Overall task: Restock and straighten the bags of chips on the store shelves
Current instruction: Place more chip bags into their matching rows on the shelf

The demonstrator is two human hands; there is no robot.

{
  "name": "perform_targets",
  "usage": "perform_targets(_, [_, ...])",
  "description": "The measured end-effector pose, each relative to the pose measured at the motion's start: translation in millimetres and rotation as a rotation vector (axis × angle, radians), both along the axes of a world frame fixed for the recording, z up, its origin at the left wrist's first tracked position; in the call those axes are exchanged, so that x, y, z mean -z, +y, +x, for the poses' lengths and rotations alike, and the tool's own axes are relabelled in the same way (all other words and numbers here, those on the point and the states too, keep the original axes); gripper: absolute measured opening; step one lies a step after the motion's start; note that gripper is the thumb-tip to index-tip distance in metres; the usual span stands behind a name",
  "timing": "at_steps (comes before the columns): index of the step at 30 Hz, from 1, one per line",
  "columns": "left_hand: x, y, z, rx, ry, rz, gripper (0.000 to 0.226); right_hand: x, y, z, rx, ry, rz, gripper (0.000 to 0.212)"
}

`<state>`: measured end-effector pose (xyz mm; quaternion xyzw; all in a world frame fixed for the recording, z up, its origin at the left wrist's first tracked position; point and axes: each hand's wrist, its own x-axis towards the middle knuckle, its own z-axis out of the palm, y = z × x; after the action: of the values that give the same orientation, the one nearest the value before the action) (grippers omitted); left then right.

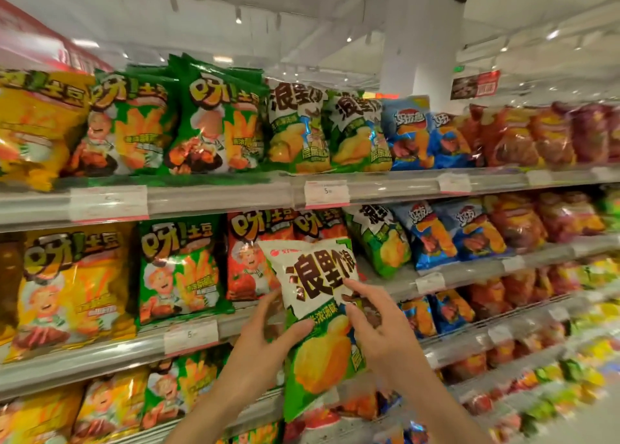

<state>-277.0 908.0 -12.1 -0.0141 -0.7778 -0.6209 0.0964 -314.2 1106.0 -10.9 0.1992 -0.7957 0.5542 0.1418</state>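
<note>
As I face the middle shelf (235,334), my left hand (268,336) and right hand (375,333) grip a white-green chip bag (318,326), seemingly just before it.

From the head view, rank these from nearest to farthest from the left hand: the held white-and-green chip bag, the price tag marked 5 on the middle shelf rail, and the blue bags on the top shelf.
1. White-and-green chip bag: gripped by the left hand itself.
2. Price tag: just left of the hand, on the middle rail.
3. Blue bags: up and right, top shelf.
</note>
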Motion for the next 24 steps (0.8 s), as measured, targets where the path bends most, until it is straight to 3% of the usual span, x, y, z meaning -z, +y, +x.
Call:
perform_targets(2, [-4,-3,-13,0.001,0.015,0.032,0.084,-9,1,-14,-0.017,0.017,0.045,0.031])
perform_targets(6, [-14,-11,-39,-0.039,0.058,0.144,0.062,-35,1,-55,-0.055,-0.029,0.081,0.03])
perform_targets(9, [-12,-18,-54,-0.086,0.098,0.162,0.04,-37,2,-106,0.072,-0.043,0.107,0.03])
perform_targets(13, [-9,-23,-63,-0.143,0.108,0.163,0.041,-15,3,-177,0.18,-0.216,0.278,0.064])
perform_targets(17, [-12,-21,-66,-0.173,0.134,0.127,0.041,-4,-2,-217,0.097,-0.339,0.303,0.091])
perform_targets(24, [-15,7,-59,-0.34,0.134,0.171,0.039,10,-1,-238,0.002,-0.273,0.219,0.085])
